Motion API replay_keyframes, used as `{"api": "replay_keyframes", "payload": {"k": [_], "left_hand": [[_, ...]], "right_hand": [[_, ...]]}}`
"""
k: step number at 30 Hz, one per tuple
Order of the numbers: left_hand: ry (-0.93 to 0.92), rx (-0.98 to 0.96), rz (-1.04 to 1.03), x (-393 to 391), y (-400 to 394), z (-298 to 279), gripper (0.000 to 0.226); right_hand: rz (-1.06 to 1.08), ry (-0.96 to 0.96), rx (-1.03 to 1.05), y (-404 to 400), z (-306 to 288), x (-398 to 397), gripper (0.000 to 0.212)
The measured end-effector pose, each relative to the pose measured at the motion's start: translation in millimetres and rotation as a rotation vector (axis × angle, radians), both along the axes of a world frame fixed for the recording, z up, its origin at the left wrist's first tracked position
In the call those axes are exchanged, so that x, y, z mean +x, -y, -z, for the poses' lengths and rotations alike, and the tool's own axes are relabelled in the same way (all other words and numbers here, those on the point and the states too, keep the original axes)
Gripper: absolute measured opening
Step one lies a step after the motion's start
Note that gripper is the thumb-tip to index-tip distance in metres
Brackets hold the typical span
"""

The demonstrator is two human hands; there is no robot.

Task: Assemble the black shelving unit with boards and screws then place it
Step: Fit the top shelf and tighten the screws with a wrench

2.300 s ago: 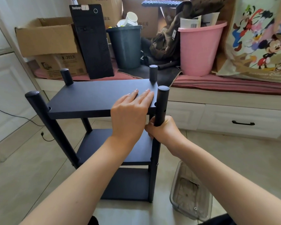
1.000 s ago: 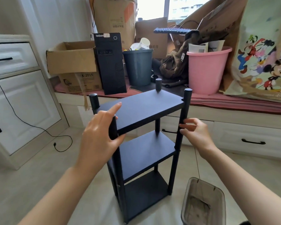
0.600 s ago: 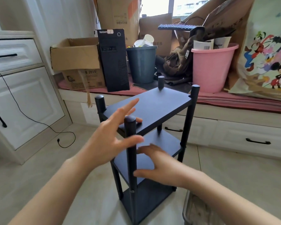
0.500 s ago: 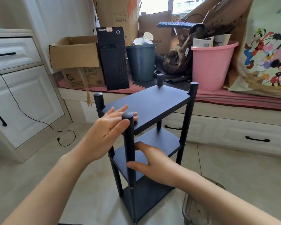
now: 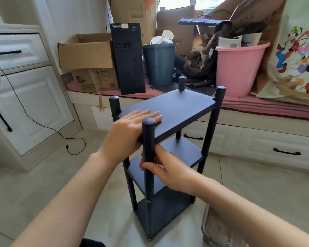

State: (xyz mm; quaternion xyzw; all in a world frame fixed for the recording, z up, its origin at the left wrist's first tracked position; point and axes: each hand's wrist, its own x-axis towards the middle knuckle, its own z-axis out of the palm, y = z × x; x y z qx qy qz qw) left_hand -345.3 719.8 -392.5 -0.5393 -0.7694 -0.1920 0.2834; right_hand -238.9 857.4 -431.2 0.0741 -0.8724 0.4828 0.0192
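Black three-tier shelving unit (image 5: 169, 139) stands upright on the floor before me, long axis vertical: my left hand (image 5: 130, 132) lies flat on its top board, my right hand (image 5: 168, 171) grasps the near post.

Both forearms are bare, with no sleeves, and the left hand (image 5: 130, 129) and right hand (image 5: 169, 172) wear no gloves. The fingernails are short and plain.

The left hand (image 5: 128, 130) is laid flat, fingers straight; the right hand (image 5: 165, 171) is curled in a grip, both forearms extended.
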Motion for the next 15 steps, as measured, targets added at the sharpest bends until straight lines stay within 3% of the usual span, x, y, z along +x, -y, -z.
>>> {"api": "replay_keyframes", "payload": {"k": [7, 11, 13, 15], "left_hand": [[-0.110, 0.042, -0.146, 11.0, -13.2, -0.6, 0.056], [-0.164, 0.071, -0.248, 16.3, -16.5, 1.7, 0.038], [-0.170, 0.076, -0.225, 17.4, -20.9, 2.4, 0.030], [-0.158, 0.070, -0.137, 17.8, -25.2, 1.2, 0.038]], "right_hand": [[-0.123, 0.073, -0.083, -29.5, -12.0, -2.2, 0.016], [-0.122, 0.047, -0.084, -42.5, -14.5, -5.9, 0.015], [-0.085, 0.008, -0.074, -48.0, -12.9, -6.3, 0.020], [-0.027, -0.046, -0.053, -53.8, -9.7, -5.7, 0.017]]}}
